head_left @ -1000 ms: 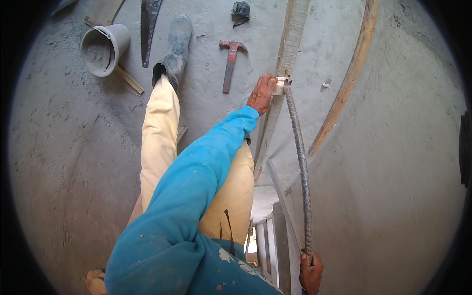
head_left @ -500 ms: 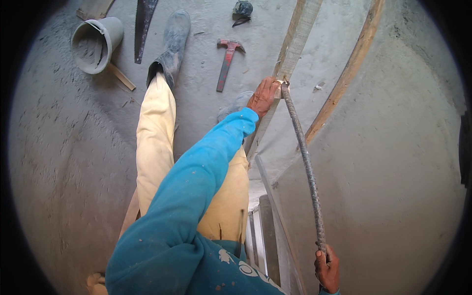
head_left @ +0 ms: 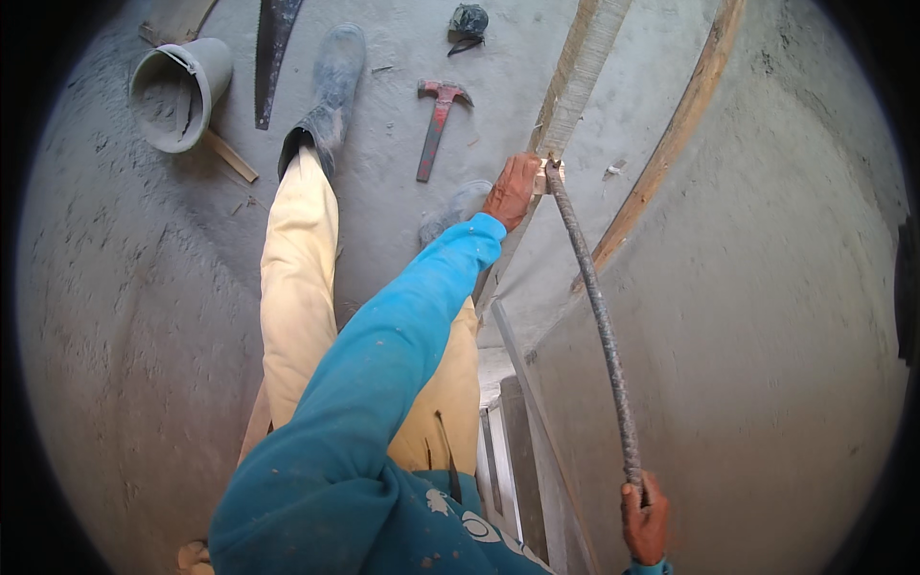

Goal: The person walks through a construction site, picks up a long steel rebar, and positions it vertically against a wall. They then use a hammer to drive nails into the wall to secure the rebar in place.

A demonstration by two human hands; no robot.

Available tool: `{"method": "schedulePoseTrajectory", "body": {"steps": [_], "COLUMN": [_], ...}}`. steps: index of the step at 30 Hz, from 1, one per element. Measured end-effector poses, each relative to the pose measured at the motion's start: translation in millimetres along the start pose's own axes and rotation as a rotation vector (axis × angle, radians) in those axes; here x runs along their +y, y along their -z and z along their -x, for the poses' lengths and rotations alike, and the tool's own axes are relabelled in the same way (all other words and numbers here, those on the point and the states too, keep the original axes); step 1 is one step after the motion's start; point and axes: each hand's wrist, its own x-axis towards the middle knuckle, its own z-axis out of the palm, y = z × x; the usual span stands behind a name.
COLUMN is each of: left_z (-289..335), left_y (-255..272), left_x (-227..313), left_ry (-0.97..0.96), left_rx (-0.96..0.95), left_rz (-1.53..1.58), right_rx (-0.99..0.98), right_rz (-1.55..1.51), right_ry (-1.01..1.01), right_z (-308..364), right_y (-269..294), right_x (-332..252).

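Note:
My right hand [head_left: 644, 517] is wrapped round the lower end of a long, rough metal pry bar [head_left: 601, 321]. The bar slants up to a bent tip that meets a small pale wood block [head_left: 548, 180] lying against a long timber [head_left: 586, 62]. Beside that tip, my left hand [head_left: 513, 192] is closed on the block, its fingertips partly hidden. Just left of it a claw hammer [head_left: 438, 129] with a red and dark handle rests on the floor.
A second timber [head_left: 671, 153] leans to the right. A handsaw [head_left: 275, 62], a grey bucket [head_left: 196, 101] and a dark strapped object [head_left: 468, 24] lie at the far side. My rubber boot [head_left: 337, 86] stands near the saw. Metal strips and boards [head_left: 517, 431] are below.
My right hand has shifted slightly down and to the right with the bar's lower end. My left hand stays on the block. The view has moved a little.

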Motion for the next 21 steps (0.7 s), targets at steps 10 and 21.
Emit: {"method": "schedulePoseTrajectory", "body": {"steps": [10, 21], "left_z": [2, -22], "left_y": [6, 23], "left_x": [-5, -17], "left_ry": [0.026, -0.078], "left_rx": [-0.013, -0.156], "left_rz": [-0.027, -0.09], "right_rx": [0.166, 0.355], "right_rz": [-0.011, 0.017], "right_ry": [0.07, 0.11], "right_z": [-12, -34], "right_y": [-109, -154], "right_x": [73, 113]}}
